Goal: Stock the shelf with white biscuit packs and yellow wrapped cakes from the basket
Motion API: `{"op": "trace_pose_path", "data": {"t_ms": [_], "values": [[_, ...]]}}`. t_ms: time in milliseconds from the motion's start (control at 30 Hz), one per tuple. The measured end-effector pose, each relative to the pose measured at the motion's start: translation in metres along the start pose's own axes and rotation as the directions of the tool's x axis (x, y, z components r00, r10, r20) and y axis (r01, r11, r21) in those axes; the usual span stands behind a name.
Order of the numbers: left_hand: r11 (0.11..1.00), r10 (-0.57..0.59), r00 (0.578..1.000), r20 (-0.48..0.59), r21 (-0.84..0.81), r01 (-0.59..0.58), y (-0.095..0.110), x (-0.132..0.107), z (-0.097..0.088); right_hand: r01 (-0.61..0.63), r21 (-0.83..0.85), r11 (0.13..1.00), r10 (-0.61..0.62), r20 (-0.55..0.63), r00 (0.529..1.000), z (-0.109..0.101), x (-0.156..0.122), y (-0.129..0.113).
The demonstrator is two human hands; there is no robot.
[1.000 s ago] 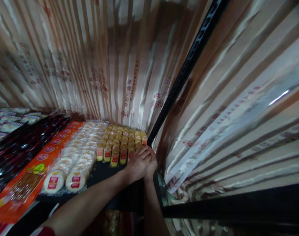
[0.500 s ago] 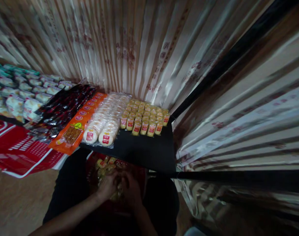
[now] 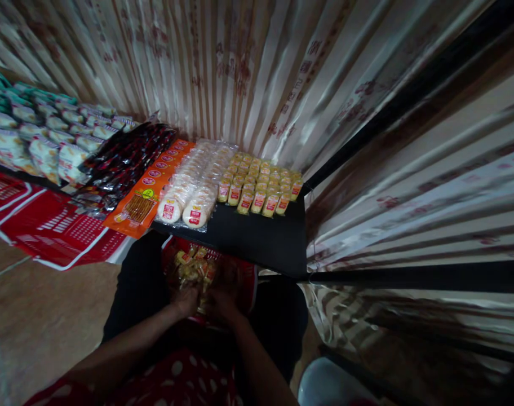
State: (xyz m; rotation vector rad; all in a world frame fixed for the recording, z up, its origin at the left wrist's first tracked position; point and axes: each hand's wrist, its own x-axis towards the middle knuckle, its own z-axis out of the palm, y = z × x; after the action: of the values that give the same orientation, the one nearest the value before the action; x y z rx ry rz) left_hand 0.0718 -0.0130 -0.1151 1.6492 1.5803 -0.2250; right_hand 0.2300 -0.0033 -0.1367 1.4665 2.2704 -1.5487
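A red basket (image 3: 252,285) stands between my knees, below the shelf's front edge. Inside it lie loose yellow-wrapped snack packets (image 3: 198,260) with red and orange labels. My left hand (image 3: 188,299) is down among these packets, touching them. Close beside it, my right hand (image 3: 218,303) reaches into the same basket, in deep shadow. The fingers of both hands are lost in the dark and among the wrappers, so their grip is unclear. Above, several rows of matching yellow packets (image 3: 259,189) stand upright on the black shelf (image 3: 257,239).
Left of the yellow rows lie clear-wrapped white round crackers (image 3: 194,211), an orange snack bag (image 3: 149,189), dark shiny packets (image 3: 124,163) and white-and-green bags (image 3: 43,146). Red baskets (image 3: 66,228) sit below the shelf's left part. A pleated curtain (image 3: 248,67) hangs behind; black frame bars (image 3: 409,276) run right.
My hands, which were close together above the packets, are now lower and slightly apart in the basket. The view has shifted, showing more of my spotted red clothing.
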Motion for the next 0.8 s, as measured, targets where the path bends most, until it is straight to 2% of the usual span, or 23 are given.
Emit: {"op": "trace_pose_path", "data": {"t_ms": [100,267,400,500,667,800], "values": [[1.000,-0.013,1.000,-0.005,-0.012,0.013,-0.001,0.000,-0.001,0.038,0.055,0.998,-0.036,-0.042,0.998,0.004,0.000,0.000],[0.999,-0.010,0.996,-0.085,-0.051,0.006,-0.004,-0.006,-0.008,0.021,0.086,0.996,-0.004,-0.189,0.982,0.002,-0.003,-0.007],[0.965,0.031,0.978,-0.206,-0.248,-0.083,0.000,-0.017,-0.022,0.059,0.267,0.962,0.045,-0.367,0.929,-0.020,-0.016,-0.016],[0.905,0.081,0.962,-0.260,-0.386,-0.181,0.009,-0.025,-0.036,0.083,0.361,0.929,0.088,-0.430,0.898,-0.042,-0.030,-0.020],[0.798,0.221,0.911,-0.348,-0.473,-0.374,0.027,-0.033,-0.054,0.092,0.530,0.843,0.211,-0.482,0.850,-0.070,-0.044,-0.026],[0.786,0.218,0.894,-0.392,-0.472,-0.399,0.040,-0.035,-0.063,0.070,0.700,0.711,0.356,-0.444,0.823,-0.079,-0.050,-0.033]]}}
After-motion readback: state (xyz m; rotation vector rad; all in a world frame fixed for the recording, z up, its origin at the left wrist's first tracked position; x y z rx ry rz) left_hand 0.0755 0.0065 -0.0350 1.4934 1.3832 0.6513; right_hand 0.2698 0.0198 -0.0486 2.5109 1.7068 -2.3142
